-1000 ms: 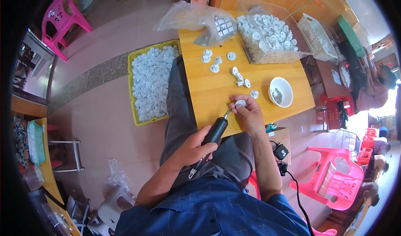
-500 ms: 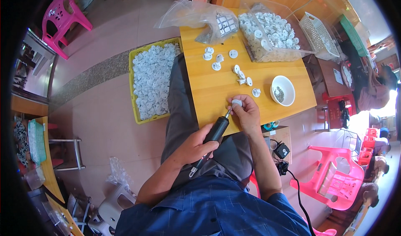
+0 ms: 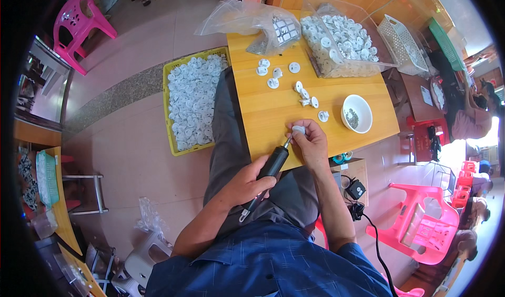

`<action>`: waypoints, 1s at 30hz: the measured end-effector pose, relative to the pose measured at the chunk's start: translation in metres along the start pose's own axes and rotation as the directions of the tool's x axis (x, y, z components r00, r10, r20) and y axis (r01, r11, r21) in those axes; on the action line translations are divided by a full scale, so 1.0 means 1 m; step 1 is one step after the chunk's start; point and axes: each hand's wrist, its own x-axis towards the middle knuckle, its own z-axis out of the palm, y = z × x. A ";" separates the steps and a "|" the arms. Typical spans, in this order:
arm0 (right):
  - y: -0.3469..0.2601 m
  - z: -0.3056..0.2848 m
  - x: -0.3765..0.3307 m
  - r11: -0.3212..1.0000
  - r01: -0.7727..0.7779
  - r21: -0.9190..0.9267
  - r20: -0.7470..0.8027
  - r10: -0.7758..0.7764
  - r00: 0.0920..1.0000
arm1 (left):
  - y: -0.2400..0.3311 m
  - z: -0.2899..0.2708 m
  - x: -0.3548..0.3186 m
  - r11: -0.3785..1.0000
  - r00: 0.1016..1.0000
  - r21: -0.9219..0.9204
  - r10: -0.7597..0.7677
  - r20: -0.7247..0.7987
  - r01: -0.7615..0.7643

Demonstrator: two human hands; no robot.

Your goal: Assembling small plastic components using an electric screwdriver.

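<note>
Left of the left hand: crate (image 3: 193,150) heaped with white parts, on the floor beside the leg.

Left hand (image 3: 244,184): wrapped around the driver (image 3: 273,163), which slants up and right. Grip sits well back from the tip; a small wrist tilt would probably swing the tip sideways.

Disc (image 3: 299,129): just beyond the tip, pinched in the fingers of the right hand (image 3: 311,142). Contact between tip and disc cannot be told; fingers hide part of it. Main risk: tip slips off and jabs a fingertip, since they are so near. Second risk: disc turns in the pinch if the hold is too light, being held above the table (image 3: 263,134) near its edge. Dropped, it could roll off.

Right of and beyond the right hand: bowl (image 3: 363,108) with small metal pieces (image 3: 352,119). A careless forearm sweep could tip it and scatter them.
</note>
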 end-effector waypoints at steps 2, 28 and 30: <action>0.001 0.002 0.002 1.000 0.011 -0.002 0.010 -0.011 1.000 | 0.001 -0.002 0.000 1.000 1.000 0.004 -0.005 -0.010 0.005; 0.003 -0.005 0.010 0.968 0.042 0.248 0.073 -0.062 0.995 | -0.004 -0.001 -0.001 0.999 0.998 -0.013 0.047 0.052 -0.046; 0.003 -0.005 0.010 0.966 0.048 0.254 0.093 -0.074 0.993 | -0.006 -0.001 0.000 0.997 0.997 0.015 0.072 0.016 -0.072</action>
